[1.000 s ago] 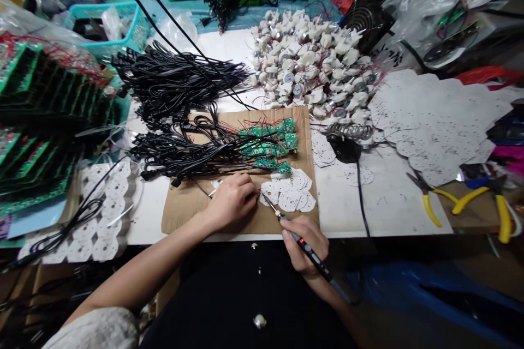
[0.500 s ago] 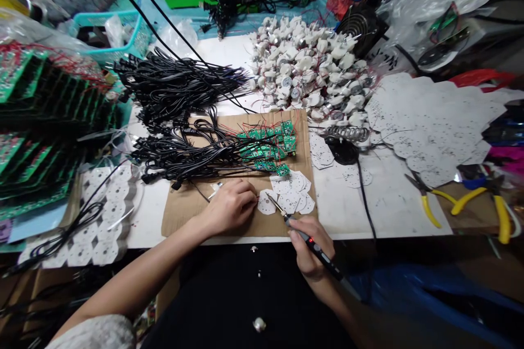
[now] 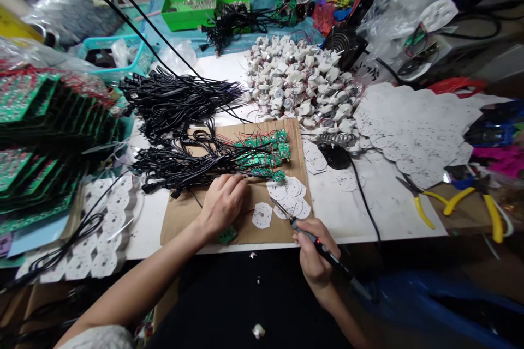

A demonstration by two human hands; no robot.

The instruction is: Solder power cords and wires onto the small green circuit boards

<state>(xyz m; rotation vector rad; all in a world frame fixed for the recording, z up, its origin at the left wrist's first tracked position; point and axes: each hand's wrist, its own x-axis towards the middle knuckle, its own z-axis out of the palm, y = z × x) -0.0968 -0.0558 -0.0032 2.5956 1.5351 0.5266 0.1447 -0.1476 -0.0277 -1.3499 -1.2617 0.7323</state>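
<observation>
My right hand point(image 3: 317, 251) is closed around a soldering iron point(image 3: 307, 233) with a small red light on its grip. The iron's tip reaches over a pile of white round-cornered circuit boards point(image 3: 292, 192). Apart from that pile, a single white circuit board point(image 3: 262, 215) lies between my hands on the cardboard. My left hand point(image 3: 223, 204) rests to its left, fingers bent downward, and what they hold is hidden. From below that hand's palm a green circuit board point(image 3: 227, 235) sticks out. Beyond lie small green boards point(image 3: 262, 154) wired to black cables point(image 3: 180, 163).
A heap of small white motor units point(image 3: 298, 82) lies behind the cardboard point(image 3: 184, 229). On the right are panels of white boards point(image 3: 413, 120) and yellow-handled pliers point(image 3: 423, 212). A coiled soldering iron stand point(image 3: 335, 140) stands nearby. Stacked green boards point(image 3: 28, 185) rise on the left.
My left hand has drawn left, away from the single white board, and a green board now shows below it. The iron's tip has shifted right, off the single board. The whole view has tilted up.
</observation>
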